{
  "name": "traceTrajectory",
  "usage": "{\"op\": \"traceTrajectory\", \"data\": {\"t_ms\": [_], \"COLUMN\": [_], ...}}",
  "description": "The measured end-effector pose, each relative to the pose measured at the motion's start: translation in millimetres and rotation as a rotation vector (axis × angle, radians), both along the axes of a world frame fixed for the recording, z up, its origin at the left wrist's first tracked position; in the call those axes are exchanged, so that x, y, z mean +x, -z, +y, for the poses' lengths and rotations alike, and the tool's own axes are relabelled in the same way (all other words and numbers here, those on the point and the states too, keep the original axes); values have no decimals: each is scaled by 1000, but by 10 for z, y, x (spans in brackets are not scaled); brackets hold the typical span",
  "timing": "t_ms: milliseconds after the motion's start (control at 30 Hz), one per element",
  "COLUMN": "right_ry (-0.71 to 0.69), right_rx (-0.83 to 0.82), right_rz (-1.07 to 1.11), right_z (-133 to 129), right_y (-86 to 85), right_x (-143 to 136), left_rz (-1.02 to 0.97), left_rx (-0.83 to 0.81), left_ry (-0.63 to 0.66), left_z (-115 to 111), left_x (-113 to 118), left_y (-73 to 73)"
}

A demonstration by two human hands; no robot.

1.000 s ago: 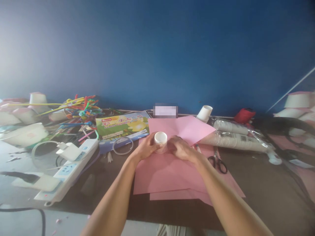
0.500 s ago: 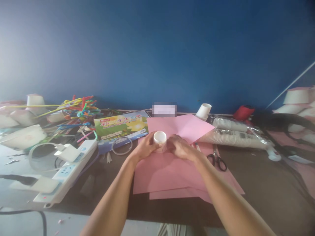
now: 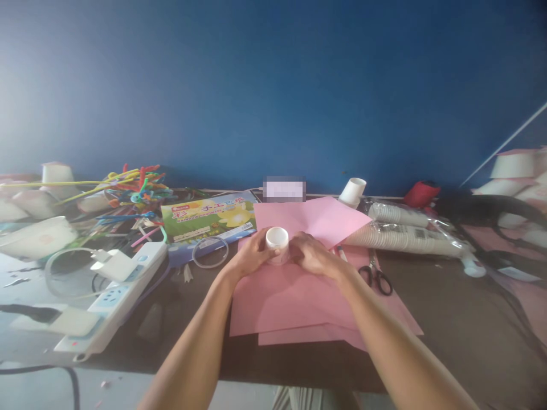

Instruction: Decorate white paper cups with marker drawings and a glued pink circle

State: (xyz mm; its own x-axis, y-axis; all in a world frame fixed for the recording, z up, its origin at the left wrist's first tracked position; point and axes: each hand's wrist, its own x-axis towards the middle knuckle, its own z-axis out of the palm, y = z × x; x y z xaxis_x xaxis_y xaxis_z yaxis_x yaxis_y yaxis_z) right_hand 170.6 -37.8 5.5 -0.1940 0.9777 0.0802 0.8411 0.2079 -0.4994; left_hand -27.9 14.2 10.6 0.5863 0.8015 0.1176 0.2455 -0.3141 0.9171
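Head view faces forward and down, the table (image 3: 465, 310) seemingly near.

Head view shifts: power strip (image 3: 111, 297) and pipe cleaners (image 3: 143, 185) slide left in frame, scissors (image 3: 379, 282) edge left and up, far-right cups (image 3: 514, 165) rise. White cup (image 3: 277, 245), left hand (image 3: 253, 254), right hand (image 3: 313, 255) drift marginally left.

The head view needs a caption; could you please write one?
Left hand holding a white paper cup over pink paper, right hand beside it.
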Motion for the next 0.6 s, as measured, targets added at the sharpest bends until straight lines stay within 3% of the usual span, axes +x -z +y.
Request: {"op": "traceTrajectory", "data": {"t_ms": [167,600], "right_ry": [-46,3], "right_rx": [11,-43], "right_rz": [24,-47], "right_z": [13,-69], "right_y": [11,-193], "right_x": [9,-73], "left_rz": [11,32], "left_rx": [14,38], "left_ry": [-8,-2], "left_z": [8,4], "left_x": [0,-4], "left_y": [12,-7]}}
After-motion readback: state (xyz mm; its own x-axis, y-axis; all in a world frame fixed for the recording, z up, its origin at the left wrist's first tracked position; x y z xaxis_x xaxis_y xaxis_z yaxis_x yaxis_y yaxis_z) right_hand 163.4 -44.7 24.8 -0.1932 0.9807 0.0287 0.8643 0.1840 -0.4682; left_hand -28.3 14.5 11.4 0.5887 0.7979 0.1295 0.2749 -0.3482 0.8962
